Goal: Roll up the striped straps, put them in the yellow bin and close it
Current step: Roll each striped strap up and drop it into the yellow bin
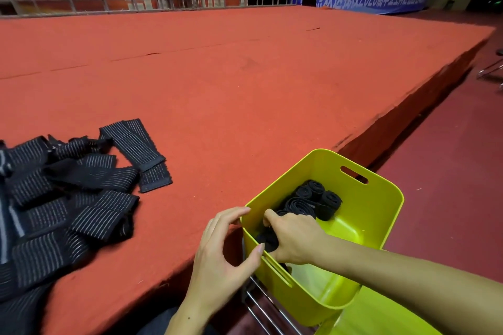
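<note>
The right hand (295, 236) was down inside the yellow bin (381, 215), fingers curled around a rolled black strap (268, 241) at the near-left corner. The left hand (220, 247) steadied the bin's left rim, fingers relaxed and spread. More rolled straps (313, 198) sat further in. The loose striped straps (68, 198) lay piled on the red stage carpet (245, 76), off to the left.

Yellow bin (362, 226) off the red stage's (217, 84) near edge, open, holding rolled straps (313, 198). Right hand (295, 236) inside, gripping a black roll (268, 241). Left hand (217, 247) at the bin's near rim, fingers curved. Loose striped straps (68, 198) heaped near the stage's left edge.
</note>
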Action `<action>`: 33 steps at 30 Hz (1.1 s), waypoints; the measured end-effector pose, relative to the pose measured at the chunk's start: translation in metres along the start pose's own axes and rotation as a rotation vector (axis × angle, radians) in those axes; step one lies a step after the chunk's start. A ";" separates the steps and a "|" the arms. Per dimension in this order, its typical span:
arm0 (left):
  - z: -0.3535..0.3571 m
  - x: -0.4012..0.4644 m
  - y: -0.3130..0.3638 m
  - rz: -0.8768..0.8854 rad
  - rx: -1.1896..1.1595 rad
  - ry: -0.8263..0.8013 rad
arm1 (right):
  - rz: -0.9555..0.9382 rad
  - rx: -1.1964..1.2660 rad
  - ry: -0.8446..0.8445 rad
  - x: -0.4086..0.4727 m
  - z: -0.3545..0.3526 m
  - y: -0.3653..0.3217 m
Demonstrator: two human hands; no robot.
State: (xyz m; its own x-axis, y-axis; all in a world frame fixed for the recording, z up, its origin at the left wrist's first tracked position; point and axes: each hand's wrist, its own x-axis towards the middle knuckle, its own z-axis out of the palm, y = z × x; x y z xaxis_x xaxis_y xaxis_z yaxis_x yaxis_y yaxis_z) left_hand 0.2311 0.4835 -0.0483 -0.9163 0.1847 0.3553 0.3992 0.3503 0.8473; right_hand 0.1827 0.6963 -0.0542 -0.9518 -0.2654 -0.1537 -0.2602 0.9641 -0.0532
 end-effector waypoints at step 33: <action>-0.308 -0.104 -0.006 -0.046 0.094 0.564 | -0.576 0.841 0.247 0.011 -0.127 -0.292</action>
State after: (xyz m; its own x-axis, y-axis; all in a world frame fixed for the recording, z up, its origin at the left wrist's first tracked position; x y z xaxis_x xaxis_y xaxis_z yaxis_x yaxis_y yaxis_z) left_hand 0.3144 0.1790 0.0314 -0.7977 -0.3424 0.4964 0.3359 0.4313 0.8374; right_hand 0.2273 0.4129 0.0851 -0.7513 -0.5809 0.3132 -0.5777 0.3495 -0.7376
